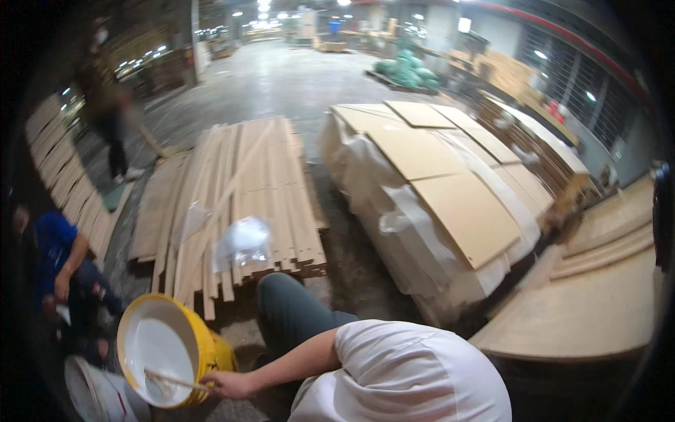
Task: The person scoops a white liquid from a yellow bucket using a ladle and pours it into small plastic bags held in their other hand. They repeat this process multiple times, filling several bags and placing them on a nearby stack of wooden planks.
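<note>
Your right hand (pixel 228 385) at yellow bucket (pixel 216 353), lower left, fingers curled round wooden-handled tool (pixel 184 382), apparently brush. Tool's head inside bucket, at white liquid (pixel 158 341); white pail (pixel 121 399) just beside. Your left hand out of frame; cannot tell its grip. Hasty lift could drip liquid onto your dark trousers (pixel 297 309), knee being near. Forearm knocking rim might tip bucket. Co-worker (pixel 55 243) in blue sits close by at left; careless flick could splash them.
</note>
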